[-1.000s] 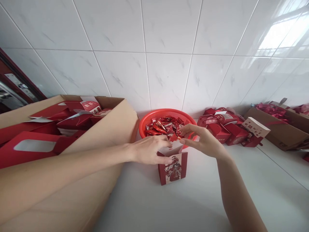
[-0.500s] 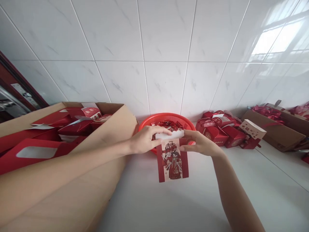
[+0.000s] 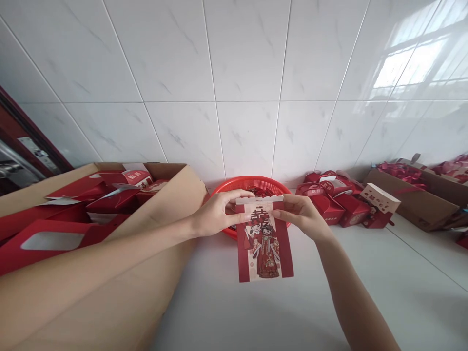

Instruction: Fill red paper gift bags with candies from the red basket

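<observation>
Left hand (image 3: 215, 214) and right hand (image 3: 307, 215), nearly closed, pinch a red rectangular paper box (image 3: 266, 251) that uneven pressure could crease.

Indoor room, exact kind unclear: glossy tiled wall (image 3: 248, 139), pale worktop (image 3: 219, 307), reddish door (image 3: 10, 127), window reflection (image 3: 409, 63).

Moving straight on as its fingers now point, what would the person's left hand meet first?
The left hand is gripping the red rectangular printed paper box, so that comes first; just beyond, probably the right hand, though depth is unclear.
</observation>
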The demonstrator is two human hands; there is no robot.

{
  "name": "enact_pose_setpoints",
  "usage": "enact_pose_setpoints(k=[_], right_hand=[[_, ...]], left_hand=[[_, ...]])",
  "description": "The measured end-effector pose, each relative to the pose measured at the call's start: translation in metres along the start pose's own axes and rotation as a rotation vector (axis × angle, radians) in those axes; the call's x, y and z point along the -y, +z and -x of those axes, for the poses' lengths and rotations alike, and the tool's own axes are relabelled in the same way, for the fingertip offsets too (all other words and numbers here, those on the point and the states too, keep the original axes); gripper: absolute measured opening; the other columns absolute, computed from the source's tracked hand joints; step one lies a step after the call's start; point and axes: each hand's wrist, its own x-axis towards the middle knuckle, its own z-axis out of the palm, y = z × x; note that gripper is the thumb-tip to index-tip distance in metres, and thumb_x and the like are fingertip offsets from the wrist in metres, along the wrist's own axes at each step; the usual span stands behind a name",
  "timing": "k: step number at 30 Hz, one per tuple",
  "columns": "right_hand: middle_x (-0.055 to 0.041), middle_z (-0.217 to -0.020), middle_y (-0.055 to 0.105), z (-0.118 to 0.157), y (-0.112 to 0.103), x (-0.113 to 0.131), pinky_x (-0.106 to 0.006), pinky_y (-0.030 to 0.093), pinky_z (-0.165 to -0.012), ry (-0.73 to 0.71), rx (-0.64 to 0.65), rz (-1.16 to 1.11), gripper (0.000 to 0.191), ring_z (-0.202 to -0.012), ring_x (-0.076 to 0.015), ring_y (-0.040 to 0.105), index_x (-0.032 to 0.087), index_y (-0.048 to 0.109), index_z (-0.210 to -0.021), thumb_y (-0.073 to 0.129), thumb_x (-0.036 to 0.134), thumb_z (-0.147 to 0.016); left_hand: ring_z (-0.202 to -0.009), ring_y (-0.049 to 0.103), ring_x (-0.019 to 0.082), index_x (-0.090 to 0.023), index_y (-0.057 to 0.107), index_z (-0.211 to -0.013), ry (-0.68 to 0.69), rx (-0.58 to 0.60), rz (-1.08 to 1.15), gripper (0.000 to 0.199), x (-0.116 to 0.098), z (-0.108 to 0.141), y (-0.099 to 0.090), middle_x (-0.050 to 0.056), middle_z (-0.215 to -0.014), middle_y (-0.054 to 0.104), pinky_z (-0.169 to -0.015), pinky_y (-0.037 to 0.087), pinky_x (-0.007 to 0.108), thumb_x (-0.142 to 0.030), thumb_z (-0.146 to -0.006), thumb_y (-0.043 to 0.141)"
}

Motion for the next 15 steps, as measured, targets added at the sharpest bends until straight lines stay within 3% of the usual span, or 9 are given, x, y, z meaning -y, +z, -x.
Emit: enact_pose_setpoints(k=[5,10,15], right_hand=[[-0.0068,-0.088,0.073,0.0002,0.0018,-0.0006,-0.037,0.058,-0.074,-0.001,-0.013,-0.046,0.033,-0.082,-0.0222,0.069,0.017,0.071,-0.094,0.074,0.047,-0.081],[-0.0064,-0.099,0.075,0.0017,0.0004,-0.0022,-0.04,0.059,-0.077,-0.058,-0.002,-0.002,0.042,-0.089,-0.024,0.071,0.024,0.064,-0.121,0.071,0.044,-0.085],[-0.0073,-0.106,0.076,0.0011,-0.0021,-0.0071,-0.04,0.059,-0.082,-0.195,-0.127,0.172,0.031,-0.096,-0.0266,0.07,0.026,0.077,-0.104,0.076,0.045,-0.08]], left_hand=[[-0.098,0.07,0.022,-0.019,0.058,-0.125,0.06,-0.061,-0.009,0.045,0.0024,-0.0012,0.0004,0.007,-0.116,0.072,-0.087,0.06,0.038,-0.032,-0.084,0.069],[-0.105,0.068,0.021,-0.02,0.061,-0.123,0.112,-0.081,-0.006,0.038,0.0013,-0.0001,0.0011,0.007,-0.125,0.068,-0.088,0.06,0.035,-0.031,-0.086,0.067],[-0.09,0.069,0.016,-0.019,0.068,-0.104,0.164,-0.128,-0.035,0.021,0.0004,0.0014,0.0024,0.003,-0.105,0.073,-0.082,0.059,0.03,-0.03,-0.087,0.066]])
